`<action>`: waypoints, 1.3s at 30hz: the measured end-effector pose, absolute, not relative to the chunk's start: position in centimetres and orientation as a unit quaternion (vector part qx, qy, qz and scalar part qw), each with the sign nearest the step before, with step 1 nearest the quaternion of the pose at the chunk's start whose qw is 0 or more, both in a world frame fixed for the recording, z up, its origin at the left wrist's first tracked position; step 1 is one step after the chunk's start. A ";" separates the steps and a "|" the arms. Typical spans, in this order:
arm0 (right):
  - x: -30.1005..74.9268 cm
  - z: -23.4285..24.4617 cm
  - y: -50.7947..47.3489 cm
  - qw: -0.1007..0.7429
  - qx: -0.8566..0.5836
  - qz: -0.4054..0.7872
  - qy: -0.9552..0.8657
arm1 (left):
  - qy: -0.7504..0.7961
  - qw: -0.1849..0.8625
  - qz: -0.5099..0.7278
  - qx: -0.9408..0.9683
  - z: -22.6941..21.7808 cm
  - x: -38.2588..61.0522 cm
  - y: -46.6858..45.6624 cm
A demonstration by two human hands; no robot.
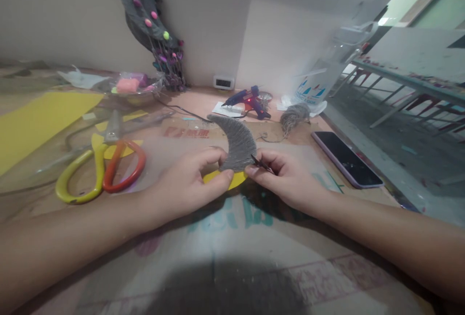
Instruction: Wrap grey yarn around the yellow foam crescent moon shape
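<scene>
A crescent shape [236, 143] wrapped in grey yarn, yellow at its lower end, stands above the cardboard-covered table [254, 257]. My left hand [189, 181] pinches its lower left edge between thumb and fingers. My right hand [286, 179] is closed at the crescent's right edge and pinches a thin dark strand or small tool [262, 164] that I cannot make out clearly.
Scissors [100, 169] with yellow and red handles lie at the left by yellow paper [32, 121]. A blue glue gun [247, 102], a ball of grey yarn [292, 117] and a phone [345, 158] lie behind and to the right. A grey ornament [152, 29] leans in the corner.
</scene>
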State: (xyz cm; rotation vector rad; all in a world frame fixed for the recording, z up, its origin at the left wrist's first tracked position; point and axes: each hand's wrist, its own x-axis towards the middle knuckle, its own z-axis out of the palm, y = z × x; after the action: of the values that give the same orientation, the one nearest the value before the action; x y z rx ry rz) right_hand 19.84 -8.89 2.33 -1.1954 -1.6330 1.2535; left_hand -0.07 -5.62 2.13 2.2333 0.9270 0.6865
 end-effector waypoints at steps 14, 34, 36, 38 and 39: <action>19.9 2.4 -8.8 0.375 -0.470 0.494 -0.628 | 0.355 0.305 0.258 0.845 1.9 0.0 -5.7; 19.9 2.1 -8.8 0.365 -0.460 0.518 -0.622 | 0.351 0.368 0.272 0.817 2.1 0.0 -5.4; 19.9 2.2 -8.7 0.359 -0.455 0.514 -0.633 | 0.353 0.380 0.270 0.812 2.2 0.0 -5.4; 20.0 2.4 -8.6 0.355 -0.454 0.503 -0.644 | 0.352 0.378 0.272 0.812 2.2 0.0 -5.4; 20.0 2.4 -8.6 0.353 -0.455 0.495 -0.651 | 0.351 0.374 0.271 0.815 2.2 -0.1 -5.4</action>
State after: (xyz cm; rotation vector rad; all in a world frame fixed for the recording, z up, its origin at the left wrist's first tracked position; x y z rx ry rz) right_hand 20.04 -8.56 2.41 -1.1760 -1.6833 1.2789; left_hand -0.06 -5.41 2.21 2.0861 0.8999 0.6942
